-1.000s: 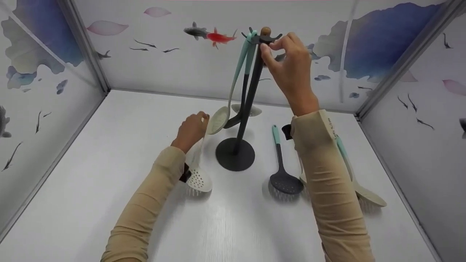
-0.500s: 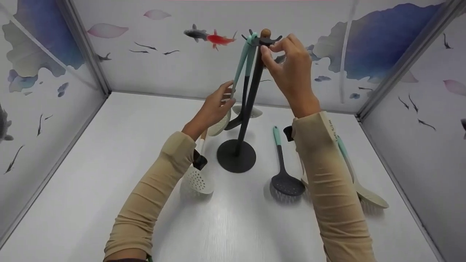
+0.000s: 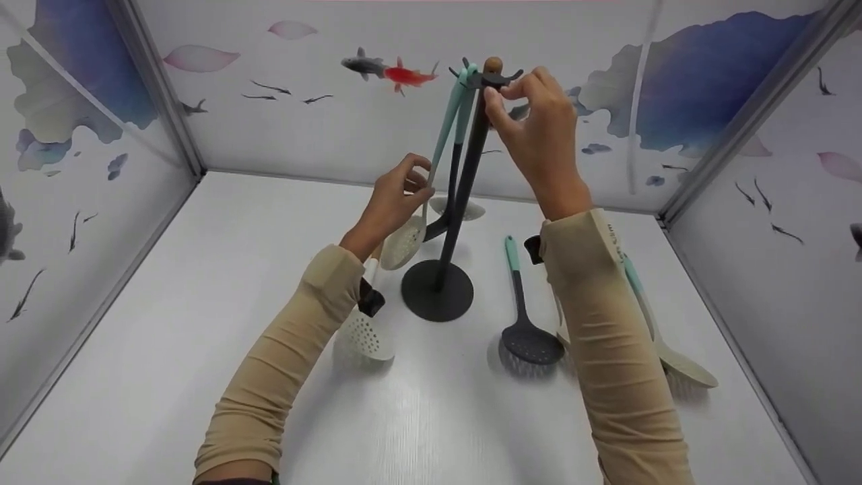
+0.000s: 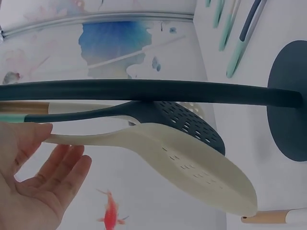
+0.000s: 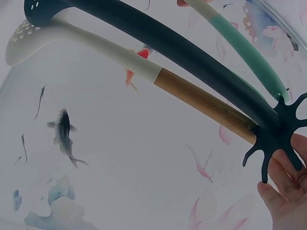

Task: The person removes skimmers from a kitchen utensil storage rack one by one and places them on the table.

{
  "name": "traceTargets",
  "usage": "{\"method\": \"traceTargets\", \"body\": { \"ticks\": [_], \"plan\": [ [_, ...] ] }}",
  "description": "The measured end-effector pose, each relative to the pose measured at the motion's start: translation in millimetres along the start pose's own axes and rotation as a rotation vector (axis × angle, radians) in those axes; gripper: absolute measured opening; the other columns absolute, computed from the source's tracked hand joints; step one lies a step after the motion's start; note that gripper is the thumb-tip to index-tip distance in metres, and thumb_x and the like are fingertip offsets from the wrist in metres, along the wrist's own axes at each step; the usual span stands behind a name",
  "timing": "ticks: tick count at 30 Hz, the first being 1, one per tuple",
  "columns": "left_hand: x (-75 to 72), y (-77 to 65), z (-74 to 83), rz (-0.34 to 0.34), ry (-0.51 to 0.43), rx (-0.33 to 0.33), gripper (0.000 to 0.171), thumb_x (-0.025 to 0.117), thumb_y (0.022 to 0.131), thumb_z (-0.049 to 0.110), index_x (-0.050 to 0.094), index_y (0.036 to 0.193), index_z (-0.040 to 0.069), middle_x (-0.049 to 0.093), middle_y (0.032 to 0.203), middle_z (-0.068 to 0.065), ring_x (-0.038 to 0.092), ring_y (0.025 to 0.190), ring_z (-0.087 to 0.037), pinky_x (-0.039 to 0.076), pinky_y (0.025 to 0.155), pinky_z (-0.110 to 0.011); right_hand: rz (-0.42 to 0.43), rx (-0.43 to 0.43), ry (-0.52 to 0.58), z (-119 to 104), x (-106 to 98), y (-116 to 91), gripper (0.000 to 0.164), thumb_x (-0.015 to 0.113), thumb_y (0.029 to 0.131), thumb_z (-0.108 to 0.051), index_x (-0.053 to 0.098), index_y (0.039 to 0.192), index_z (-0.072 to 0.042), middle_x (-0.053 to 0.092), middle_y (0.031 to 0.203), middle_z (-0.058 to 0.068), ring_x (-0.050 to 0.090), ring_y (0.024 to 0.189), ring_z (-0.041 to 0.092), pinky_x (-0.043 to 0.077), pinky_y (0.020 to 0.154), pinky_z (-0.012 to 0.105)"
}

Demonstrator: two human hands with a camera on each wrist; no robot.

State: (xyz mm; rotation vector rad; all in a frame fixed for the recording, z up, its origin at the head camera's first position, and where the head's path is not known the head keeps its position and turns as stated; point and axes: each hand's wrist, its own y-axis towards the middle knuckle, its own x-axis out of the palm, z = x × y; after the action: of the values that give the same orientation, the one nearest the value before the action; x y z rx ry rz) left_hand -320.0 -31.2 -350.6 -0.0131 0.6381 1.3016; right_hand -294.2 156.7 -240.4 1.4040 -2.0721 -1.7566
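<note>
My left hand (image 3: 392, 197) pinches the thin neck of a cream slotted spoon (image 3: 403, 246) with a mint handle, which hangs from the stand's top. The left wrist view shows the slots in its bowl (image 4: 192, 167) and my fingers around the neck. With thumb and fingertips, my right hand (image 3: 542, 124) holds a hook of the dark utensil stand (image 3: 463, 188), at the hook ring (image 5: 283, 125). Behind the cream spoon hangs a dark slotted utensil (image 4: 192, 125) with a mint handle end. A wood-handled cream skimmer (image 5: 206, 103) also hangs there.
A white skimmer (image 3: 367, 338) lies left of the round base (image 3: 436, 306), partly under my left arm. To the right lie a dark skimmer (image 3: 532, 342) and a cream utensil (image 3: 687, 367) with a mint handle, partly behind my right sleeve. Printed panels enclose the white table.
My left hand has risen rightward from the white skimmer's handle to the hanging slotted spoon and gripped its neck. The spoon's bowl has turned and dropped slightly. My right hand stays at the hook.
</note>
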Motion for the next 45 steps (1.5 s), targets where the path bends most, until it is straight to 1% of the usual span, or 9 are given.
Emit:
{"method": "traceTargets", "body": {
  "ticks": [11, 18, 24, 26, 28, 31, 33, 36, 45],
  "plan": [
    [-1.8, -9.0, -0.6, 0.017, -0.117, 0.003, 0.031, 0.059, 0.090, 0.011, 0.052, 0.120, 0.013, 0.060, 0.099, -0.012, 0.061, 0.088, -0.022, 0.055, 0.075, -0.030, 0.013, -0.034, 0.003, 5.2, 1.4, -1.4, 0.032, 0.057, 0.091, -0.024, 0.061, 0.089, 0.007, 0.058, 0.090, 0.019, 0.055, 0.087, 0.027, 0.044, 0.073, 0.027],
    [-4.1, -13.7, 3.3, 0.043, -0.158, -0.019, 0.032, 0.060, 0.088, 0.012, 0.054, 0.120, 0.013, 0.060, 0.098, -0.013, 0.061, 0.087, -0.023, 0.055, 0.074, -0.033, 0.014, -0.020, 0.009, 7.8, 3.8, -1.3, 0.032, 0.056, 0.092, -0.024, 0.060, 0.088, 0.007, 0.056, 0.089, 0.018, 0.054, 0.086, 0.025, 0.043, 0.073, 0.025],
    [-16.7, -17.2, 8.3, 0.083, -0.234, -0.049, 0.035, 0.061, 0.088, 0.012, 0.052, 0.122, 0.011, 0.058, 0.098, -0.012, 0.062, 0.088, -0.027, 0.056, 0.074, -0.033, 0.006, 0.009, 0.019, 6.0, 9.6, -3.5, 0.032, 0.057, 0.091, -0.025, 0.060, 0.088, 0.006, 0.056, 0.089, 0.017, 0.054, 0.086, 0.024, 0.043, 0.074, 0.027],
    [-24.1, -23.4, 16.8, 0.099, -0.218, -0.068, 0.035, 0.060, 0.088, 0.010, 0.052, 0.123, 0.008, 0.057, 0.097, -0.014, 0.062, 0.089, -0.028, 0.056, 0.075, -0.035, 0.003, 0.026, 0.028, 5.0, 10.1, -4.1, 0.031, 0.057, 0.090, -0.025, 0.060, 0.088, 0.006, 0.056, 0.089, 0.017, 0.053, 0.087, 0.023, 0.043, 0.076, 0.026],
    [-30.4, -25.9, 15.2, 0.116, -0.187, -0.087, 0.037, 0.060, 0.088, 0.009, 0.051, 0.124, 0.008, 0.057, 0.098, -0.015, 0.061, 0.090, -0.030, 0.055, 0.076, -0.036, 0.002, 0.022, 0.028, 4.6, 8.5, -3.8, 0.031, 0.057, 0.091, -0.025, 0.060, 0.088, 0.006, 0.056, 0.090, 0.018, 0.053, 0.088, 0.024, 0.043, 0.077, 0.027],
    [-42.0, -30.6, 7.0, 0.141, -0.142, -0.109, 0.037, 0.061, 0.088, 0.010, 0.050, 0.124, 0.008, 0.057, 0.098, -0.015, 0.061, 0.089, -0.030, 0.056, 0.075, -0.037, 0.000, -0.010, 0.000, 3.6, 4.9, -1.2, 0.033, 0.055, 0.092, -0.026, 0.060, 0.089, 0.006, 0.056, 0.090, 0.019, 0.053, 0.088, 0.026, 0.044, 0.080, 0.029],
    [-48.7, -30.8, -10.6, 0.164, -0.105, -0.122, 0.037, 0.062, 0.088, 0.013, 0.051, 0.123, 0.010, 0.058, 0.098, -0.014, 0.061, 0.087, -0.026, 0.056, 0.074, -0.035, -0.002, -0.034, -0.020, 1.8, 3.8, 0.9, 0.035, 0.053, 0.093, -0.027, 0.060, 0.090, 0.007, 0.057, 0.091, 0.019, 0.054, 0.089, 0.028, 0.045, 0.082, 0.030],
    [-59.1, -40.2, -27.8, 0.196, -0.060, -0.157, 0.036, 0.062, 0.088, 0.015, 0.051, 0.121, 0.012, 0.057, 0.097, -0.012, 0.060, 0.085, -0.022, 0.056, 0.072, -0.032, -0.011, -0.045, -0.035, -1.6, 5.3, 2.8, 0.037, 0.052, 0.093, -0.030, 0.060, 0.091, 0.007, 0.058, 0.093, 0.019, 0.055, 0.092, 0.028, 0.045, 0.085, 0.032],
    [-73.8, -67.9, -74.2, 0.205, 0.001, -0.327, 0.035, 0.060, 0.087, 0.013, 0.048, 0.120, 0.011, 0.057, 0.098, -0.012, 0.059, 0.086, -0.022, 0.054, 0.071, -0.032, 0.001, -0.025, -0.025, 1.6, 3.8, -1.2, 0.034, 0.054, 0.092, -0.026, 0.060, 0.091, 0.007, 0.057, 0.093, 0.020, 0.054, 0.092, 0.028, 0.046, 0.087, 0.033]
  ]
}}
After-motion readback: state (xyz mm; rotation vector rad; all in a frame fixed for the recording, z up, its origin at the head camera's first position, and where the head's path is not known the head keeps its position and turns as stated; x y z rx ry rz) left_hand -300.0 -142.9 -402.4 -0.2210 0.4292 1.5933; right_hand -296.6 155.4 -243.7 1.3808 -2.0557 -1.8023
